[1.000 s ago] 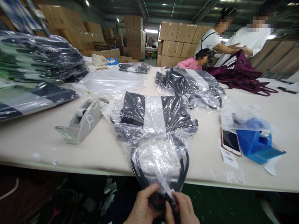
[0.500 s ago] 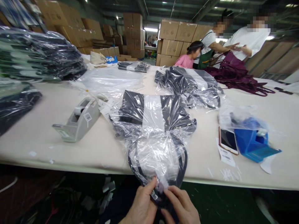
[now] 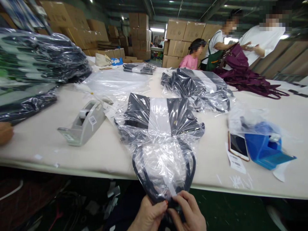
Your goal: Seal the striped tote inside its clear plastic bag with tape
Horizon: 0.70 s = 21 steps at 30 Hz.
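A dark handbag wrapped in a clear plastic bag lies on the table, with a white band across its middle. Its looped dark handles hang over the near edge towards me. At the handles' lower end, my left hand grips the plastic and a strap, thumb on top. Beside it, my right hand pinches the same bunched plastic and strap. The fingers of both hands are partly hidden beneath.
A grey tape dispenser stands left; a blue tape dispenser and a phone lie right. Wrapped bags lie behind, with a tall stack at left. A person's hand shows at the left edge. People stand by purple bags.
My left thumb has moved lower and to the right over the plastic, closer to my right hand. Another person's hand has appeared at the left edge, and the wrapped bag there has shifted right.
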Each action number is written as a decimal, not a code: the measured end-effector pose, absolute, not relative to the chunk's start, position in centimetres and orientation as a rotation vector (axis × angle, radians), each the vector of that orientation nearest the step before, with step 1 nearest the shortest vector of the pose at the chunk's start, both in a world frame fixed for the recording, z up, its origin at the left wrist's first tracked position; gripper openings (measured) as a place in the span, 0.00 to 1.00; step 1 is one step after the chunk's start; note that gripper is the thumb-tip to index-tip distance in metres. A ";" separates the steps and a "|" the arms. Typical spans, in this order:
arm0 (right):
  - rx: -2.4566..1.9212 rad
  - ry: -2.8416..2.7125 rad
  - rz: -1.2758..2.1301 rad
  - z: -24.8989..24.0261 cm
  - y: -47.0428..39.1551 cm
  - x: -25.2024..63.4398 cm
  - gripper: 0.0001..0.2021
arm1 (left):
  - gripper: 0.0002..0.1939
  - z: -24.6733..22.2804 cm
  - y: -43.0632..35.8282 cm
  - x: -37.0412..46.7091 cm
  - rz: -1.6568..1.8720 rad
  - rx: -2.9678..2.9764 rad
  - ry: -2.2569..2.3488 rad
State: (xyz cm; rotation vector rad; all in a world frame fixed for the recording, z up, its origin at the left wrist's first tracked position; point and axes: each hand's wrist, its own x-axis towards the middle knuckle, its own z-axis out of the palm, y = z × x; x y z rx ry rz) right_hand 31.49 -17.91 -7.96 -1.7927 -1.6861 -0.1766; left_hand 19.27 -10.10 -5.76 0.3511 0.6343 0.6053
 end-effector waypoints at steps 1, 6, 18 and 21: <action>-1.801 -1.646 -0.173 -8.1 -18.1 31.4 0.10 | 0.19 -6.0 -10.2 19.4 0.609 0.352 0.642; -1.919 -1.359 -0.112 -8.6 -18.5 30.2 0.14 | 0.21 -6.5 -10.4 19.8 0.642 0.380 0.766; -1.964 -1.310 -0.290 -9.0 -19.0 30.3 0.16 | 0.32 -6.2 -10.2 19.4 0.539 0.469 0.877; -1.981 -1.264 -0.298 -9.7 -18.8 29.4 0.16 | 0.35 -6.1 -10.2 19.6 0.562 0.463 0.892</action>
